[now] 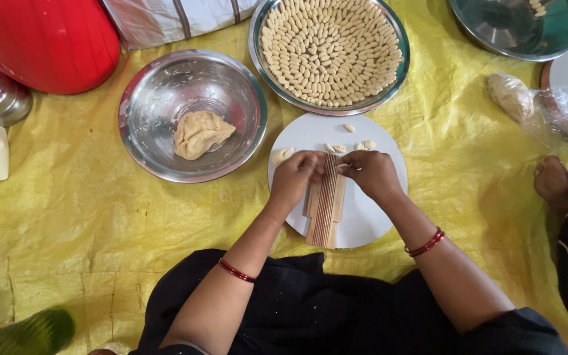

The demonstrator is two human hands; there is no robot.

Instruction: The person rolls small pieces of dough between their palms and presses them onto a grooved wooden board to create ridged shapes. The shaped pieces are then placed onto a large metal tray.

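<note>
Frame centre: left hand (292,179) and right hand (371,172) are meeting, fingertips pinching together on a small dough piece at the top of the ridged wooden board (324,204), which is lying on the white round plate (369,220). Risks: pressing too hard is likely smearing the dough into the grooves; the unbraced board could be sliding; loose shaped pieces (350,146) just above could get crushed.

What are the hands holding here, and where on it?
Both hands, left hand and right hand, meet at the top end of the ridged wooden board. Whether the fingers pinch dough there cannot be told.
</note>
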